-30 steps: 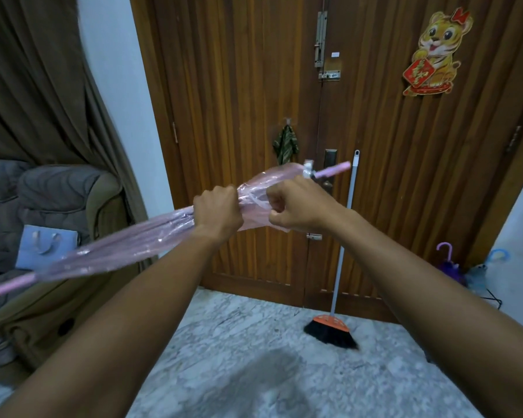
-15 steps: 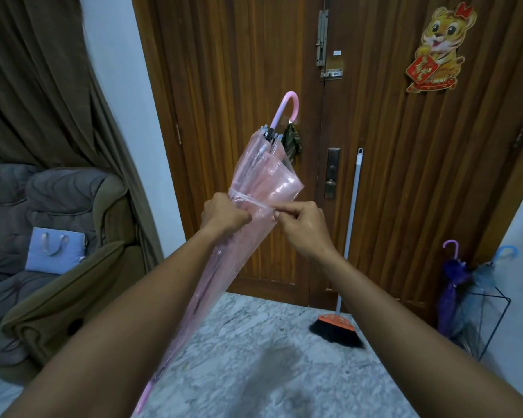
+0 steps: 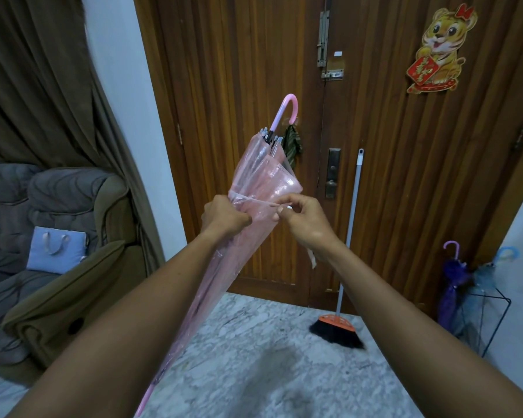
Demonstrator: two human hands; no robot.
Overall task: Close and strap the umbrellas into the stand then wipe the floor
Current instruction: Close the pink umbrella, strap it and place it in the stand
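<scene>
In front of the wooden door [image 3: 239, 86], the pink umbrella [image 3: 263, 176] is folded shut and held at a tilt. Its hooked handle points up toward the door and its tip is down by the person's lower left, above the floor [image 3: 254, 342]. The left hand [image 3: 224, 217] grips the gathered canopy a little below the handle end, fingers curled round the plastic. The right hand [image 3: 305, 218] is just beside it, with thumb and fingers [image 3: 280, 210] pinched together on the free end of the thin strap [image 3: 254, 201], which runs across the canopy from the left hand's side. I can't tell whether the strap is fastened. The folds above it puff out loosely, so I'd say the wrap is only half made.

Over in the right corner the black wire stand [image 3: 495, 312] holds a purple umbrella [image 3: 452, 282] and a blue umbrella [image 3: 485, 273], both closed with handles up. From here I can't make out whether they are strapped.

By my reckoning two umbrellas are put away. The pink one is closed but not yet tied off, and it is well apart from the stand. The floor looks untouched. A broom [image 3: 338, 324] leans against the door with its bristles on the marble, no hand on it, and I see no cloth or mop.
</scene>
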